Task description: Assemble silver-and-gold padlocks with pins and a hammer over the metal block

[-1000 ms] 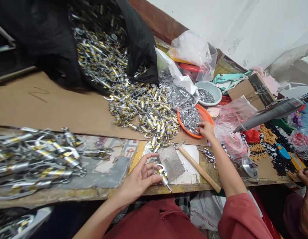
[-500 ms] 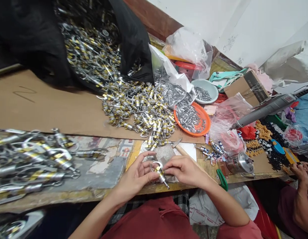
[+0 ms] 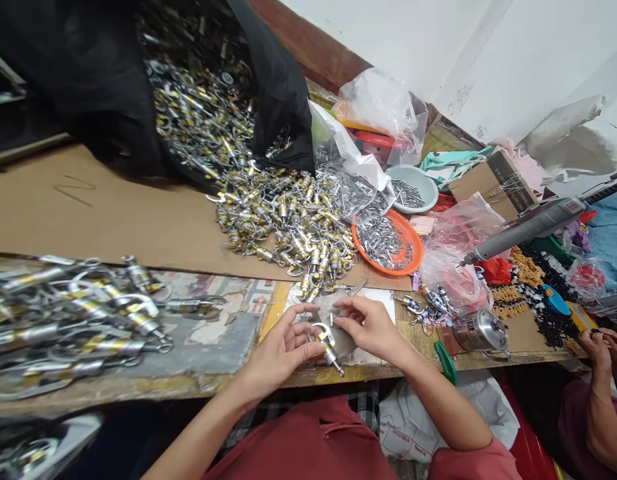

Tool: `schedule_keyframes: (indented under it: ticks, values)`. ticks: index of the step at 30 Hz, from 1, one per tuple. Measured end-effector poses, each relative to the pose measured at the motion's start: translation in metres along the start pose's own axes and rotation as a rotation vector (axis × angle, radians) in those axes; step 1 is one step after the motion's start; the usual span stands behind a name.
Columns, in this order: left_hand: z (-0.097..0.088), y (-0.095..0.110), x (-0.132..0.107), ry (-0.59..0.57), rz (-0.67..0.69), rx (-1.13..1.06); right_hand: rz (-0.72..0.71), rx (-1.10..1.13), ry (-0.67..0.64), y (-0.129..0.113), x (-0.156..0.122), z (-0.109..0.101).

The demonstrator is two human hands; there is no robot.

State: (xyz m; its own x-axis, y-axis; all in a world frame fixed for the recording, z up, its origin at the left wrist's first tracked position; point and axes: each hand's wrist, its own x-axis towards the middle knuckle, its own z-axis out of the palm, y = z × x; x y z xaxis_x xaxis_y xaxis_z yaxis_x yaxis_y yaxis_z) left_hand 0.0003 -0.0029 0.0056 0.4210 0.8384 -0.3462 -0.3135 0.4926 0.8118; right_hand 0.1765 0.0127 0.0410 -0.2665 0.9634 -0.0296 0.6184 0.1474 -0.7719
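Observation:
A silver keychain [image 3: 330, 348] with yellow bands and a curved hook is held between the thumb and fingers of my left hand [image 3: 281, 347], over the table's front edge. Its ringed end points down toward me. My right hand [image 3: 372, 327] is just to the right, thumb and forefinger pinched on a small metal pin [image 3: 332, 319] close to the hook. Pin and keychain look slightly apart. Beneath both hands lies a grey stone block [image 3: 341, 339], partly covered by them. Beyond it a heap of like keychains [image 3: 283, 220] spills from a black bag [image 3: 283, 93].
More keychains [image 3: 88, 320] lie at left. An orange plate [image 3: 411, 257] and a pale bowl [image 3: 428, 190] hold small metal parts. To the right are an electric screwdriver [image 3: 533, 227], a metal can [image 3: 481, 330] and green-handled scissors [image 3: 445, 361]. Another person's hands [image 3: 606, 347] show at far right.
My right hand has lifted slightly up and away from the keychain, and the pin in its fingertips now shows. My left hand still holds the keychain. The view has shifted slightly.

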Motion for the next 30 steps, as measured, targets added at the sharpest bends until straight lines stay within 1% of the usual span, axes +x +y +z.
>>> schedule_keyframes:
  ticks: [2, 4, 7, 12, 14, 16, 19, 24, 30]
  values:
    - [0.0, 0.001, 0.0, -0.004, -0.004, -0.006, 0.012, 0.13, 0.033, -0.001, -0.003, 0.001]
    - [0.001, 0.002, -0.001, -0.004, -0.007, -0.014, -0.022, 0.167, 0.057, -0.002, -0.007, 0.001]
    - [0.002, 0.003, -0.002, -0.001, -0.012, -0.024, -0.151, 0.08, 0.079, -0.004, -0.013, 0.004]
    - [0.002, 0.003, -0.003, 0.001, -0.011, -0.014, -0.4, -0.087, 0.029, 0.002, -0.02, 0.012]
    - [0.002, 0.002, -0.003, 0.001, -0.006, -0.015, -0.46, -0.162, 0.025, 0.005, -0.021, 0.013]
    - [0.002, 0.002, -0.003, 0.0, -0.002, -0.026, -0.49, -0.233, 0.02, 0.006, -0.021, 0.014]
    - [0.002, 0.002, -0.003, -0.011, -0.002, -0.043, -0.487, -0.289, 0.007, 0.005, -0.021, 0.012]
    - [0.002, 0.002, -0.003, -0.008, 0.001, -0.055, -0.407, -0.319, -0.019, -0.001, -0.022, 0.006]
    - [0.001, 0.0, -0.004, -0.011, -0.009, -0.078, -0.321, -0.283, -0.061, -0.007, -0.023, 0.002]
